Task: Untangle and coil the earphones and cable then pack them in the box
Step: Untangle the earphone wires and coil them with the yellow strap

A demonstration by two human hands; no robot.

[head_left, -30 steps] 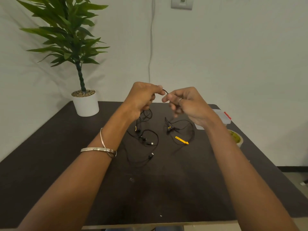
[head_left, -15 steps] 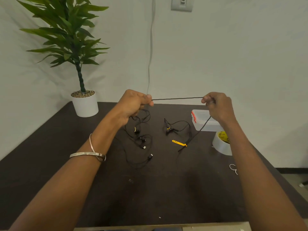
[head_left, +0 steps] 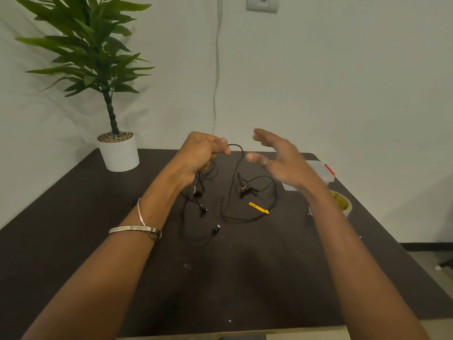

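Observation:
My left hand (head_left: 202,153) is raised above the dark table (head_left: 73,241) and grips a bunch of thin black cable (head_left: 231,187). The cable arcs out past my thumb and drops to the table in a loose loop. Black earphones (head_left: 245,190) with yellow marks lie under my hands, a second earbud (head_left: 202,207) lies further left, and a plug end (head_left: 216,228) lies nearer me. A yellow cable tie (head_left: 258,208) sits on the loop. My right hand (head_left: 282,160) hovers with fingers spread, holding nothing. The clear box (head_left: 323,171) with a red latch is partly hidden behind it.
A potted plant in a white pot (head_left: 119,153) stands at the table's back left corner. A roll of tape (head_left: 342,204) sits at the right edge behind my right forearm. A white wire (head_left: 215,69) runs down the wall behind.
My right hand let go of the cable it had stretched taut, opened, and swung back toward the left hand. The freed cable dropped into a loop on the table.

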